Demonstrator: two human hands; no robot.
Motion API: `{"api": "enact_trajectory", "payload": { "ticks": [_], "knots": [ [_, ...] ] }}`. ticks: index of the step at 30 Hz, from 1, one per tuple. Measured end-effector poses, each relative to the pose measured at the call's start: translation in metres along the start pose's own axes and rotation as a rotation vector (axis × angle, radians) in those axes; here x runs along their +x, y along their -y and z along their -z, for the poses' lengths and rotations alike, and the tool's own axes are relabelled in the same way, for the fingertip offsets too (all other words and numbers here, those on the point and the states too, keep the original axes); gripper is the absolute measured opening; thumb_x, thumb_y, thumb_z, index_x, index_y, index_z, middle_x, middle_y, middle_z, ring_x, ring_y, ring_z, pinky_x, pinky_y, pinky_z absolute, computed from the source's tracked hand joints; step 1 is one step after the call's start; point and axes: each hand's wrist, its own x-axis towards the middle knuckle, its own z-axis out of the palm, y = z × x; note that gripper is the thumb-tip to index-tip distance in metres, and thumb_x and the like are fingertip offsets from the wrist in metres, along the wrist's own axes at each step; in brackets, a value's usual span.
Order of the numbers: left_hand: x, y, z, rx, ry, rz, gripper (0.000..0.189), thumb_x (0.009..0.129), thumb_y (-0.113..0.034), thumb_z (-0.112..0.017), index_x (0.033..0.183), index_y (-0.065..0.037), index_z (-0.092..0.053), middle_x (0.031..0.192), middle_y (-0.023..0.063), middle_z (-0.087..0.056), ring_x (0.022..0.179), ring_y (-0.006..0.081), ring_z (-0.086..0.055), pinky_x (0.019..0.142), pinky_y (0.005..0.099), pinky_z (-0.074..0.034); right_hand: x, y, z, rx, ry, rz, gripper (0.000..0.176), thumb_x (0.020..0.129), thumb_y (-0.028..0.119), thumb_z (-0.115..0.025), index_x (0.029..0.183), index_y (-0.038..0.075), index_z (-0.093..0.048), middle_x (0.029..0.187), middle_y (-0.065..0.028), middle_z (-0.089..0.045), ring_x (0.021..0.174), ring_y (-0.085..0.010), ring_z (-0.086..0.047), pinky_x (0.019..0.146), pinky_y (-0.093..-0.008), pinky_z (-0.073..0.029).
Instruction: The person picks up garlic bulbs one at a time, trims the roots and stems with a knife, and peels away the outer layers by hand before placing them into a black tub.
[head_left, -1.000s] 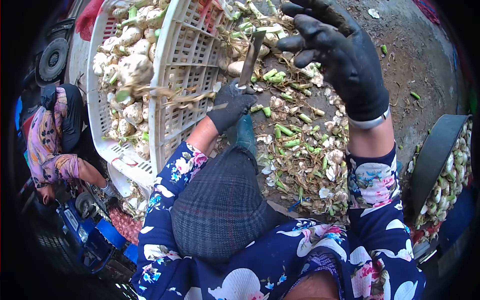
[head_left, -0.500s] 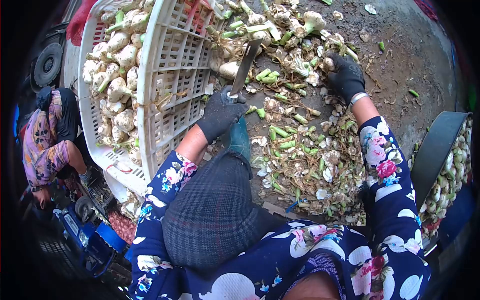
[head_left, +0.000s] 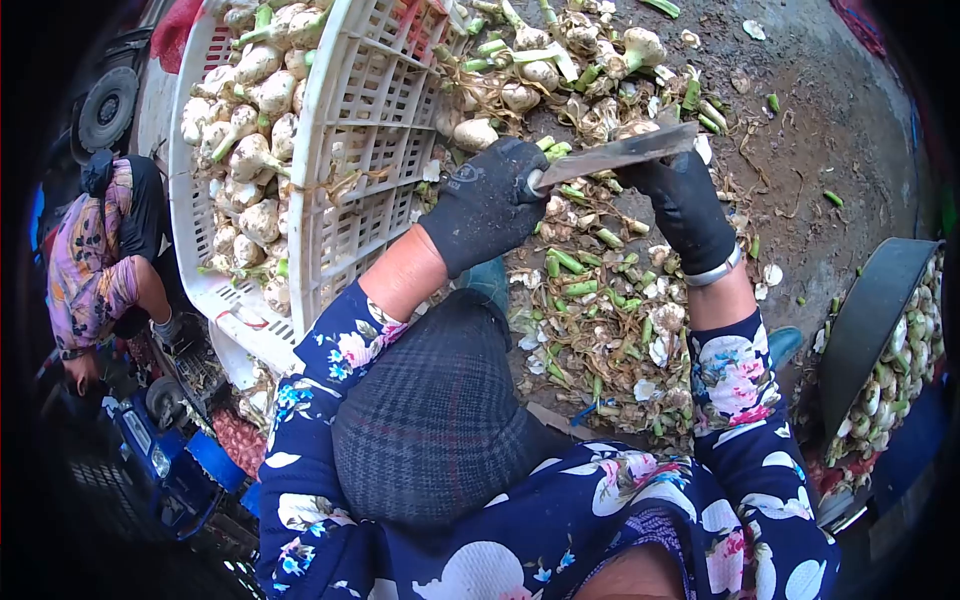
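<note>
My left hand (head_left: 487, 205), in a dark glove, is closed round the handle of a knife (head_left: 620, 156). The blade points right, level across the view, and its tip lies over the fingers of my right hand (head_left: 685, 205). That hand is gloved too and curled; a garlic bulb (head_left: 637, 129) shows at its fingertips, partly hidden behind the blade. Whole garlic bulbs with stalks lie on the ground beyond both hands. Beneath them are cut green stalks (head_left: 580, 288) and papery skins.
A white plastic crate (head_left: 345, 130) of garlic bulbs stands close on the left. Another person (head_left: 95, 250) bends down at the far left. To the right is a dark tub (head_left: 880, 320) beside more garlic. A red net (head_left: 176, 35) hangs at the upper left.
My left hand has moved up and right, and the knife has swung from upright to nearly level. My right hand has come closer, bringing the bulb beside the blade.
</note>
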Motion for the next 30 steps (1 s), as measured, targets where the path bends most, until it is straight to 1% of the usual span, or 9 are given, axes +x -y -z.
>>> {"api": "enact_trajectory", "payload": {
  "ticks": [2, 4, 6, 10, 13, 16, 20, 24, 30],
  "knots": [
    [0.000, 0.000, 0.001, 0.219, -0.098, -0.117, 0.025, 0.068, -0.009, -0.062, 0.090, -0.006, -0.053, 0.083, 0.0140, -0.051, 0.079, 0.0323, -0.052, 0.070, 0.0398, -0.043, 0.001, -0.010, 0.005, -0.701, 0.027, 0.470, 0.023, 0.067, 0.007, -0.066, 0.089, 0.005, -0.061, 0.079, -0.0078, -0.060, 0.075, -0.0244, -0.058, 0.068, -0.0314, -0.046],
    [-0.002, 0.001, 0.002, 0.246, -0.064, -0.044, 0.027, 0.066, -0.007, -0.061, 0.092, -0.006, -0.052, 0.086, 0.0143, -0.051, 0.081, 0.0337, -0.051, 0.070, 0.0409, -0.043, 0.001, -0.010, 0.004, -0.623, 0.004, 0.399, 0.023, 0.063, 0.005, -0.068, 0.084, 0.007, -0.063, 0.078, -0.0094, -0.059, 0.076, -0.0297, -0.057, 0.067, -0.0339, -0.046],
    [-0.003, 0.001, 0.002, 0.251, -0.108, -0.117, 0.026, 0.067, -0.007, -0.060, 0.091, -0.005, -0.051, 0.085, 0.0145, -0.050, 0.081, 0.0338, -0.051, 0.070, 0.0411, -0.043, 0.001, -0.013, 0.008, -0.900, 0.028, 0.749, 0.023, 0.065, 0.006, -0.068, 0.087, 0.006, -0.062, 0.079, -0.0082, -0.060, 0.077, -0.0284, -0.058, 0.067, -0.0336, -0.046],
    [-0.001, 0.001, 0.000, 0.240, -0.128, -0.158, 0.026, 0.067, -0.008, -0.059, 0.091, -0.004, -0.051, 0.085, 0.0150, -0.050, 0.082, 0.0337, -0.051, 0.070, 0.0412, -0.043, 0.000, -0.023, 0.009, -0.943, -0.028, 0.721, 0.027, 0.064, 0.004, -0.068, 0.090, 0.004, -0.060, 0.082, -0.0072, -0.062, 0.074, -0.0221, -0.060, 0.066, -0.0311, -0.048],
    [-0.013, 0.039, -0.013, 0.216, -0.098, -0.158, 0.024, 0.068, -0.009, -0.059, 0.091, -0.004, -0.051, 0.085, 0.0155, -0.050, 0.083, 0.0343, -0.050, 0.070, 0.0418, -0.043, -0.018, 0.005, -0.013, 0.064, 0.066, 0.090, 0.043, 0.070, 0.014, -0.067, 0.109, 0.003, -0.053, 0.094, -0.0047, -0.058, 0.084, -0.0127, -0.056, 0.075, -0.0250, -0.046],
    [-0.022, 0.067, -0.020, 0.253, -0.100, 0.188, 0.021, 0.076, -0.015, -0.053, 0.094, -0.005, -0.050, 0.090, 0.0175, -0.051, 0.089, 0.0339, -0.051, 0.074, 0.0422, -0.043, -0.021, 0.024, -0.021, -0.005, 0.028, -0.062, 0.046, 0.075, 0.028, -0.060, 0.112, 0.004, -0.049, 0.096, -0.0033, -0.055, 0.085, -0.0109, -0.054, 0.073, -0.0224, -0.045],
    [-0.023, 0.053, -0.031, -0.223, -0.084, 0.373, 0.031, 0.072, -0.022, -0.065, 0.092, -0.003, -0.051, 0.088, 0.0159, -0.055, 0.082, 0.0288, -0.055, 0.072, 0.0366, -0.043, -0.002, 0.008, -0.002, -0.296, -0.158, 0.163, 0.044, 0.068, 0.020, -0.070, 0.103, 0.001, -0.054, 0.087, -0.0017, -0.056, 0.070, -0.0085, -0.049, 0.062, -0.0219, -0.040],
    [-0.012, 0.031, -0.019, -0.693, 0.023, 0.552, 0.037, 0.072, -0.009, -0.069, 0.103, -0.005, -0.049, 0.086, 0.0030, -0.055, 0.077, 0.0105, -0.054, 0.066, 0.0261, -0.046, 0.008, 0.027, 0.015, -0.594, -0.052, 0.269, 0.045, 0.063, 0.016, -0.070, 0.103, 0.001, -0.055, 0.096, -0.0072, -0.060, 0.088, -0.0154, -0.057, 0.079, -0.0264, -0.044],
    [-0.007, 0.021, -0.019, -0.754, -0.015, 0.451, 0.035, 0.070, -0.016, -0.071, 0.096, -0.004, -0.052, 0.077, 0.0033, -0.057, 0.068, 0.0117, -0.055, 0.062, 0.0267, -0.046, 0.010, 0.021, 0.020, 0.153, 0.025, 0.103, 0.051, 0.063, 0.007, -0.064, 0.113, 0.000, -0.052, 0.103, -0.0053, -0.058, 0.083, -0.0126, -0.057, 0.070, -0.0230, -0.046]
  ]
}}
